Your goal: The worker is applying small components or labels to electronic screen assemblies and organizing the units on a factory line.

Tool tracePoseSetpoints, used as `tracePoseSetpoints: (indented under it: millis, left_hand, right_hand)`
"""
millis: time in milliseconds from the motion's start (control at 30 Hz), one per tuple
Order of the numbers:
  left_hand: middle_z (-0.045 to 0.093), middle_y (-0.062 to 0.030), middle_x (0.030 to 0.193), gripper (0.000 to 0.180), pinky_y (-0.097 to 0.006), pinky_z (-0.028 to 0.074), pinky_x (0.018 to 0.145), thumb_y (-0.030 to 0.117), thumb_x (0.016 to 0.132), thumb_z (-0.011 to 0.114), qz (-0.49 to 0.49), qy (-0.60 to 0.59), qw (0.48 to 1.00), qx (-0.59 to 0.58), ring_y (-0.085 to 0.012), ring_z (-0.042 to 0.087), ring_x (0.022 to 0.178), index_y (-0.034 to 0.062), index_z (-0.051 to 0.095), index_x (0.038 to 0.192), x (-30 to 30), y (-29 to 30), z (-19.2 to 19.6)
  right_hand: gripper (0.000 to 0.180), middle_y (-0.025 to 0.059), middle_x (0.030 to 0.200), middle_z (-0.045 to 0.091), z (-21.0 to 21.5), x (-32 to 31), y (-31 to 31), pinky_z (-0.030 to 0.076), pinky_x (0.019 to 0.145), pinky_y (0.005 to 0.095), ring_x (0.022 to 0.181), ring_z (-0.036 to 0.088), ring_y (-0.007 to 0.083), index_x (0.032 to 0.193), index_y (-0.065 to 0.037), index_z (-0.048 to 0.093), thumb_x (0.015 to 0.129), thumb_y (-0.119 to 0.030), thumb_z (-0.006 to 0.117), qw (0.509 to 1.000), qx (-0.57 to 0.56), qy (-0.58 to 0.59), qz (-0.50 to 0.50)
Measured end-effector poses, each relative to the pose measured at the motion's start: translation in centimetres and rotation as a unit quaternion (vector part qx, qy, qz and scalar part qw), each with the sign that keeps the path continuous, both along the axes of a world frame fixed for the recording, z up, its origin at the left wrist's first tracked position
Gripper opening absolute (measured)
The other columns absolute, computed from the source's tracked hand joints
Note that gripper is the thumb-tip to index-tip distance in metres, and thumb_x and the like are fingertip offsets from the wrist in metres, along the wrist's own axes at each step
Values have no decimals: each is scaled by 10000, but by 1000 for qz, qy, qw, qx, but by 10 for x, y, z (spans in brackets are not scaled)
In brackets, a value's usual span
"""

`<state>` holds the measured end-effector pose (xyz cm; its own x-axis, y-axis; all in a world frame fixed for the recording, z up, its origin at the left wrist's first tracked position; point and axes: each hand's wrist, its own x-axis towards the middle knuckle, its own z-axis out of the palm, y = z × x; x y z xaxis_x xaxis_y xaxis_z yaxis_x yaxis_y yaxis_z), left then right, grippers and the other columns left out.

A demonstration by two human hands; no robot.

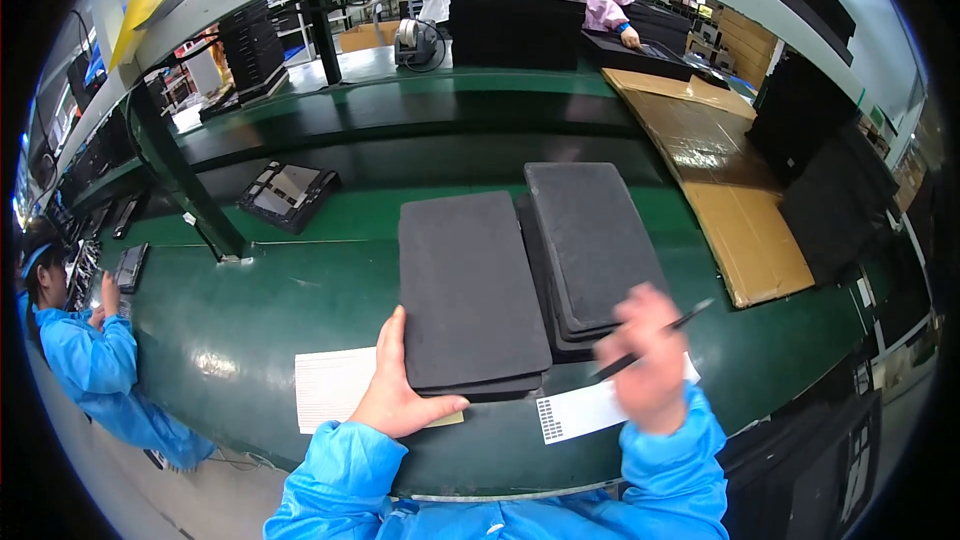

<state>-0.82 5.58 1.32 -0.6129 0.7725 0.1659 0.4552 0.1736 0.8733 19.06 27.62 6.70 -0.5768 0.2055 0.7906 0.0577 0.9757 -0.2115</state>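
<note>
The green-topped conveyor bench [300, 290] spreads out ahead of both hands, with flattened brown cardboard sheets [740, 200] lying well beyond the right fingertips and a dark rectangular device tray [288, 196] far out past the left ones. Just ahead of the left thumb sits the nearer stack of dark grey rectangular foam pads [468, 290], and touching its right side is a second stack of the same foam pads [595, 245], set at a slight angle. The likeliest slip, judging from the grip, is the nearer stack's top pad sliding or fanning off, since it is pinched only at one near corner. The moving pen could also scuff the soft foam. The left hand [398, 390] is partly open: its thumb lies on top of the near-left corner of the nearer stack and its fingers curl under the front edge, over a white lined paper sheet [335, 385]. The right hand [650, 360], blurred, is closed around a thin black pen [655, 337] that points up and right, hovering over a small white label sheet with dark printed squares [585, 412].
</note>
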Motion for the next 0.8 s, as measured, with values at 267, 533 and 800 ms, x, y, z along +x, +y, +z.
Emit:
tracePoseSetpoints:
  millis: [267, 533, 800]
  left_hand:
    - [175, -280, 1429, 969, -436, 337, 1064, 136, 527, 888, -6, 114, 993, -10, -419, 277, 1329, 53, 351, 1330, -3, 11, 4]
    - [148, -270, 1441, 918, -418, 326, 1070, 105, 557, 857, -2, 62, 998, -26, -391, 288, 1329, 87, 363, 1330, 0, 21, 11]
    - [329, -200, 1421, 878, -369, 298, 1065, 105, 775, 686, 38, -153, 976, 152, -281, 306, 1335, -16, 141, 1452, -11, 36, -2]
  right_hand:
    - [303, 39, 996, 552, -65, 14, 89, 429, 774, 246, 840, 487, 96, 1072, -27, 510, 812, -27, 666, 785, -602, 146, -5]
    - [284, 45, 969, 522, -54, 2, 67, 435, 812, 264, 890, 503, 111, 1087, -33, 475, 830, -38, 597, 746, -648, 150, 15]
    - [272, 25, 935, 525, -63, 5, 64, 406, 791, 250, 859, 481, 99, 1030, -55, 488, 803, -36, 638, 758, -611, 225, 27]
